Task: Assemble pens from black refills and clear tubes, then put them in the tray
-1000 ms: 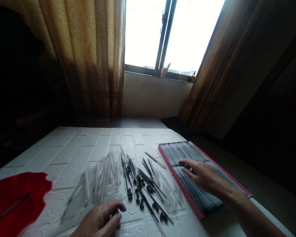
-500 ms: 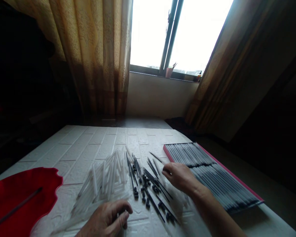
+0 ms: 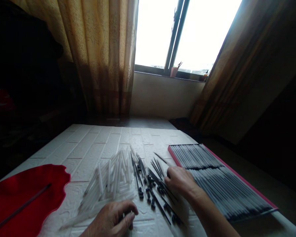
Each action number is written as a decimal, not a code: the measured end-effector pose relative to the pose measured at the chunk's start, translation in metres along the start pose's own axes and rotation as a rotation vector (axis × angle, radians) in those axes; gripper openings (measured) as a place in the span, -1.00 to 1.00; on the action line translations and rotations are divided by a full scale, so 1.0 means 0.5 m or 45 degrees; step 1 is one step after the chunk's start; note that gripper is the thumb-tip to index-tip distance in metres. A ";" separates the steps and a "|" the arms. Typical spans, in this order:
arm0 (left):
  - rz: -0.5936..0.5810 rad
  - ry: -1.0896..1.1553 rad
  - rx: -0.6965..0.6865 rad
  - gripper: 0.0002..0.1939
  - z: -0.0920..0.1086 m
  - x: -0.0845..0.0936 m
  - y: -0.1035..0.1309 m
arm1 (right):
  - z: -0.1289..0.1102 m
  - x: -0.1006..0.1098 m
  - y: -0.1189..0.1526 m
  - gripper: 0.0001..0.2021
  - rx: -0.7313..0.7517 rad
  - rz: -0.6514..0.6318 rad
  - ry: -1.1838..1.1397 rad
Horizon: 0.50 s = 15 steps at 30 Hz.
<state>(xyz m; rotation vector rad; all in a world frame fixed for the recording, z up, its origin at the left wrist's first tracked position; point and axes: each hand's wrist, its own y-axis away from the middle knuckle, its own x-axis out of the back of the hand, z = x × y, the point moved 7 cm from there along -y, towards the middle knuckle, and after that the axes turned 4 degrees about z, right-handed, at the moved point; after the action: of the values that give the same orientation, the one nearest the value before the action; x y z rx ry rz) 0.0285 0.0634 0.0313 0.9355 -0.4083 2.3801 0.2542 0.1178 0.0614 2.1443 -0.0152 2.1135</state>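
Note:
My left hand (image 3: 113, 218) rests low on the table with its fingers curled and thumb close to the index finger; anything inside the pinch is hidden. Just beyond it lies a heap of clear plastic tubes (image 3: 117, 174) like pen barrels. My right hand (image 3: 181, 181) is closed, fingers pointing down among thin black rods (image 3: 160, 204) like pen refills; its fingertips are partly hidden. Small black caps (image 3: 153, 204) are scattered between the hands. Beside my right wrist is a pink-edged tray (image 3: 174, 154) with two rows of grey, dark-ended pens (image 3: 227, 187).
A red scalloped dish (image 3: 51, 197) at the left has a dark stick (image 3: 22, 207) lying across it. The table (image 3: 88, 144) has a white brick-pattern cover. Beyond it are curtains (image 3: 101, 59), a window, and a pink cup (image 3: 174, 72) on the sill.
The whole view has shifted slightly, so things appear further right. My right hand has lowered a little toward the black rods. My left hand keeps its curled pose.

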 end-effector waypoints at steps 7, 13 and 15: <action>0.015 0.035 -0.005 -0.78 -0.006 -0.004 0.001 | 0.000 0.028 0.026 -0.77 0.106 0.048 -0.146; 0.068 0.256 0.096 -0.65 -0.027 -0.003 0.000 | -0.103 0.041 0.101 -0.87 0.547 -0.034 -0.434; 0.052 0.468 0.171 -0.50 -0.042 -0.012 -0.003 | -0.124 0.040 0.117 -0.89 0.589 -0.062 -0.508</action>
<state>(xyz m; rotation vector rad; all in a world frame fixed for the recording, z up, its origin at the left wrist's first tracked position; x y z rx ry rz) 0.0219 0.0718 0.0123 0.5278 -0.1283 2.5718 0.1872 0.0678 0.0872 2.7568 0.5276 1.7532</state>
